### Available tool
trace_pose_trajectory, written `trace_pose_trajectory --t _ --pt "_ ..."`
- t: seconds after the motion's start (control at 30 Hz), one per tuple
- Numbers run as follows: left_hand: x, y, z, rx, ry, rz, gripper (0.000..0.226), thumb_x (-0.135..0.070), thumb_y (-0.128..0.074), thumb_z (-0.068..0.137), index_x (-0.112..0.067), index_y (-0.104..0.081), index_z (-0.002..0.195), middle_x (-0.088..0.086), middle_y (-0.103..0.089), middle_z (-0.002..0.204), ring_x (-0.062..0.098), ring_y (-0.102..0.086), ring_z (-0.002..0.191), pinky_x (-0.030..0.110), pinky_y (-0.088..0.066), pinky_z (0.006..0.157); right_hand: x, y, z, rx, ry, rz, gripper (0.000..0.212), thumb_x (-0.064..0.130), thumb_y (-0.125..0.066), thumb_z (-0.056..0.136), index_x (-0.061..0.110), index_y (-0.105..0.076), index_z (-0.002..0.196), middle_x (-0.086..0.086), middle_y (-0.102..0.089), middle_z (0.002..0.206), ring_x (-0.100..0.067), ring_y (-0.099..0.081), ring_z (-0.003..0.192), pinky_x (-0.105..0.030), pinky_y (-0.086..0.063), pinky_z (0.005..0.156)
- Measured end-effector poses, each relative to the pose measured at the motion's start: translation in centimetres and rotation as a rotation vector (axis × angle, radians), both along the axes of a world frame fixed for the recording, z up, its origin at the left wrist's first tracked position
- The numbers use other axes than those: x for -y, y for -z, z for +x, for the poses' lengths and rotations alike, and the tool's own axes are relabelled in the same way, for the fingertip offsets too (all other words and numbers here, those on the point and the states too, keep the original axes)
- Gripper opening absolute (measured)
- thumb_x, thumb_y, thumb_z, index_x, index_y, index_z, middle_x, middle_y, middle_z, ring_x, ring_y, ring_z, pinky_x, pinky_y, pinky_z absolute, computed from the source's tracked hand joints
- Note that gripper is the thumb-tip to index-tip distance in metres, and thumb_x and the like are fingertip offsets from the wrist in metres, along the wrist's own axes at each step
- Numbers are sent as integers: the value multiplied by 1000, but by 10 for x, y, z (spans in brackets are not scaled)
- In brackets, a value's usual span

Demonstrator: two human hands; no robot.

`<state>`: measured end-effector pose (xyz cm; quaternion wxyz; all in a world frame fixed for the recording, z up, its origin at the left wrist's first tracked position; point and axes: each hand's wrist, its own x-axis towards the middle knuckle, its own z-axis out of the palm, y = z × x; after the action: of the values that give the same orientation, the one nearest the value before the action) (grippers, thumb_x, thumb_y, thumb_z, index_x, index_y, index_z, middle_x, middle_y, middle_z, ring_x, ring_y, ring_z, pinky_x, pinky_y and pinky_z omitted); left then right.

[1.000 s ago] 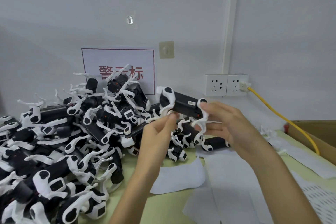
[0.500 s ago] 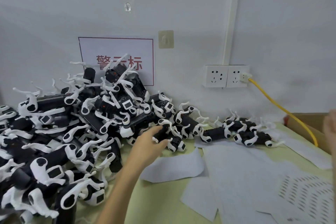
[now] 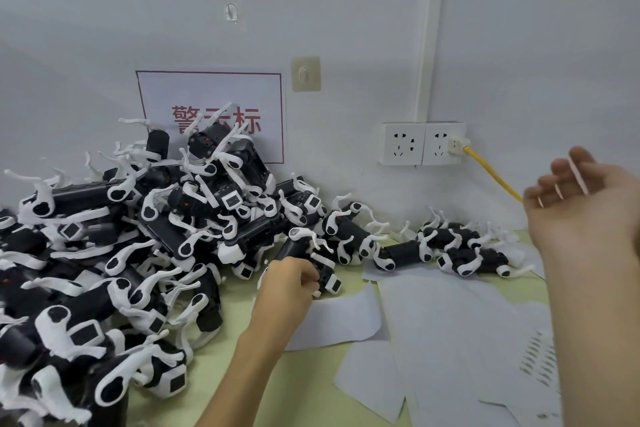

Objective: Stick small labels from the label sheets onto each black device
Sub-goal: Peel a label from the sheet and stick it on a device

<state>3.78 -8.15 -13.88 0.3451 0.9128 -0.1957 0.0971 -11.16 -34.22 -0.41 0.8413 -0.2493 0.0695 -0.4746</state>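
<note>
L hand (image 3: 289,279) is down at the front edge of the big heap of black cylindrical devices w/ white plastic clips (image 3: 138,236). Its grip is clamped round 1 black device (image 3: 298,248) lying half in the heap, half on the pale green surface (image 3: 311,392). R hand (image 3: 585,211) is up in the air near the yellow cable (image 3: 491,173), palm toward me, fingers loosely apart & gripping nothing I can make out. A thin pale strip (image 3: 576,173) lies across them; can't tell what it is.

Step in hand, as I read it: pull the next unit out for labelling.

- White clips on neighbours interlock, so I'd lift up & toward me, w/ a small twist, not drag sideways, else 2 or 3 others could come along.
- Hold by the black body, not a clip; clips look thin & springy.
- Turn the flat face up before bringing R hand in.
- White label sheets (image 3: 450,315) lie spread on the surface to the right; the punched sheet (image 3: 540,357) sits nearest R hand.
- A short row of devices (image 3: 460,250) lies apart by the wall, prob. the done ones; I'd keep the 2 groups separate.
</note>
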Motion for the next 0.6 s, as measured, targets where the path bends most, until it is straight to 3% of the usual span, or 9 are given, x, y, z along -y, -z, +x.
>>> trace_pose_trajectory --t 0.07,0.13,0.23,0.33,0.43,0.6 --pt "-2 -1 -1 10 -2 12 26 -3 -71 85 -19 -78 105 -10 -64 79 13 -60 76 26 -48 71 -8 -16 7 -110 -36 -81 24 19 -45 95 21 -67 86 6 -61 65 -12 -48 54 -18 -38 56" --pt "-3 1 -1 29 -25 22 30 1 -65 87 -17 -78 108 -8 -63 77 13 -61 72 27 -49 66 -17 -14 6 -88 -79 -115 24 18 -45 95 19 -67 86 6 -59 65 -13 -47 54 -19 -38 55" --pt "-6 2 0 3 -91 -70 29 2 -59 93 -15 -80 104 2 -73 91 17 -68 78 33 -56 74 -21 -17 9 -125 -103 -99 24 17 -44 96 18 -66 86 5 -57 65 -13 -46 53 -20 -37 56" --pt "-10 3 0 75 -112 -124 28 -2 -62 96 -19 -81 107 -1 -78 98 16 -69 88 31 -54 79 -25 -15 10 -105 -119 -101 24 17 -44 96 18 -65 87 5 -55 65 -13 -46 52 -20 -37 56" --pt "-12 -2 -2 180 -140 -186 26 -4 -65 96 -22 -82 102 -7 -79 93 17 -71 88 35 -55 77 -26 -15 13 -119 -120 -97 23 17 -44 95 18 -65 87 5 -55 64 -13 -45 51 -21 -37 56" --pt "-14 -19 -6 213 -56 -344 26 -6 -66 97 -29 -79 97 -15 -76 81 5 -67 74 29 -52 69 -38 -17 20 -114 -161 -103 24 16 -44 95 17 -66 86 5 -54 63 -13 -44 51 -21 -36 57"
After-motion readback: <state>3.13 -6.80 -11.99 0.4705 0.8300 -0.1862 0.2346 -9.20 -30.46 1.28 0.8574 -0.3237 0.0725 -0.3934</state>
